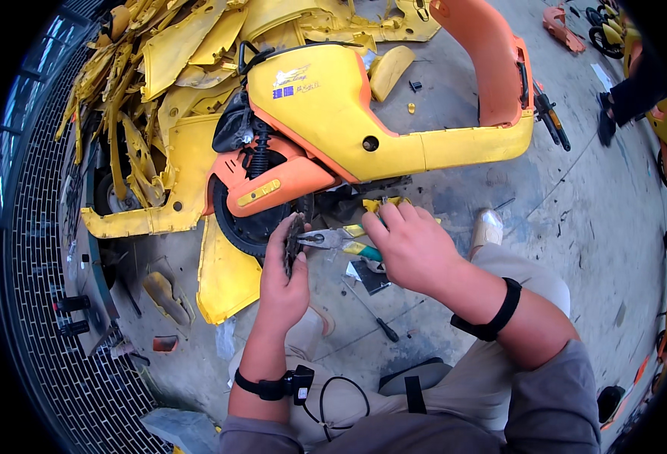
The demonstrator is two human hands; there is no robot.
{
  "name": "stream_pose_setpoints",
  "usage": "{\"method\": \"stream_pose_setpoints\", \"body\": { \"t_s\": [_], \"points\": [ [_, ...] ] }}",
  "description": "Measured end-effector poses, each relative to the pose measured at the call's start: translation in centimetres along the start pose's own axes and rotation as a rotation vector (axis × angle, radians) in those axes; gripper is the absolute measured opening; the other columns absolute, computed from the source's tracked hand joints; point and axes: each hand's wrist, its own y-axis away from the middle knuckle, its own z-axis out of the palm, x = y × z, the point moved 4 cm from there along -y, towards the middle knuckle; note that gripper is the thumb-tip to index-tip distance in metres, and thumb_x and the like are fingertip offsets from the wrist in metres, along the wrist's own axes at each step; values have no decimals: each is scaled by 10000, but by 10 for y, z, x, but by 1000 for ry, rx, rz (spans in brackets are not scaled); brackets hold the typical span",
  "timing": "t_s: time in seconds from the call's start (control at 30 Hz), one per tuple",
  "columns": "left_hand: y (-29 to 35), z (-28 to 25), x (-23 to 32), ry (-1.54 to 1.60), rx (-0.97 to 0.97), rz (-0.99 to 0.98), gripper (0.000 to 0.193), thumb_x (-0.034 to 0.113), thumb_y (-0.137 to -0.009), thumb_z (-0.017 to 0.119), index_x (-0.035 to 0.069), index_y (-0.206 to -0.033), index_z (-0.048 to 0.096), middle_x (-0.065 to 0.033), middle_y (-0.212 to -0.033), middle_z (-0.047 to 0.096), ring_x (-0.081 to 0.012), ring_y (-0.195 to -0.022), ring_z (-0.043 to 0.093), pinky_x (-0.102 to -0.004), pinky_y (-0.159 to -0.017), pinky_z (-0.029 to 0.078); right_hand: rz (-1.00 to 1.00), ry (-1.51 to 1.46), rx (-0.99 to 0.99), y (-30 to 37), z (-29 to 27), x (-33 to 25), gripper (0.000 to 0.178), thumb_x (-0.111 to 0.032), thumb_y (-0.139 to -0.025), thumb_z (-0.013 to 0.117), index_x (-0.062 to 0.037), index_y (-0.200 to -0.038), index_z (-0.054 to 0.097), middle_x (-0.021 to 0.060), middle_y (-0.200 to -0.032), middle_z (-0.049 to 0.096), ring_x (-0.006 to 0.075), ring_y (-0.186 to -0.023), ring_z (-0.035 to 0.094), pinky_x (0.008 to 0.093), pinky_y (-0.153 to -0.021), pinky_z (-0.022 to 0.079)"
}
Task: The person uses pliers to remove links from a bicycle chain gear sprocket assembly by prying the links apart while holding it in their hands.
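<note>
My left hand [282,291] is closed around a dark, grimy flat part [294,246], held up on edge between fingers and thumb; its exact kind does not show. My right hand [415,246] grips a pair of pliers [327,239] with green and yellow handles. The jaw tips point left and meet the dark part's near face; whether they pinch it is too small to tell. Just beyond both hands a yellow and orange scooter [311,113] lies over the concrete floor, its rear wheel [246,231] close to my left fingers.
Broken yellow panels [190,49] are heaped at the back left. A screwdriver [383,324] lies on the floor near my legs, beside a small black plate [370,277]. At the right edge stand another person's shoe [606,121] and more scooters [666,125].
</note>
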Motion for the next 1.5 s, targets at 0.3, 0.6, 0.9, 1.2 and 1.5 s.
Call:
{"method": "stream_pose_setpoints", "body": {
  "t_s": [0.3, 0.6, 0.9, 1.2, 1.5],
  "points": [
    [18, -80, -18, 398, 77, -274, 529, -125, -953, 482, 9, -1460, 413, -133, -1366, 543, -353, -1311, 596, -447, -1038, 541, 528, -416, 81, 11, -18, 84, 376, -37, -817, 613, -16, -1189, 561, 214, -991, 642, 362, -873, 667, 461, -766, 540],
    [3, -44, -22, 828, 125, -371, 403, -41, -965, 527, 9, -1361, 473, -165, -1261, 643, -338, -1218, 654, -474, -999, 563, 984, -1525, -485, 31, 78, 48, 492, -45, -799, 597, 43, -1280, 540, 193, -1141, 694, 272, -906, 714, 379, -760, 566],
    [14, -50, -40, 820, 227, -482, 490, 494, -1094, 440, 58, -1273, 576, -92, -1155, 676, -254, -1095, 684, -429, -921, 573, 400, -908, -224, 11, 83, -52, 450, -15, -826, 654, -8, -1260, 537, 175, -1079, 668, 332, -1011, 669, 419, -854, 532],
    [19, -52, -60, 552, 369, -462, 596, 550, -1104, 342, 14, -1277, 538, -118, -1106, 645, -211, -963, 644, -424, -942, 548, 303, -626, -27, 17, 104, -98, 471, -25, -773, 622, -12, -1234, 530, 250, -1106, 612, 477, -1037, 609, 523, -862, 513],
    [20, -51, -66, 537, 432, -422, 611, 528, -1118, 311, -5, -1218, 593, -117, -1085, 694, -201, -989, 696, -324, -907, 540, 354, -719, 66, 19, 92, -103, 431, -25, -772, 614, -8, -1197, 541, 269, -1094, 628, 489, -1006, 620, 532, -848, 514]
  ]
}}
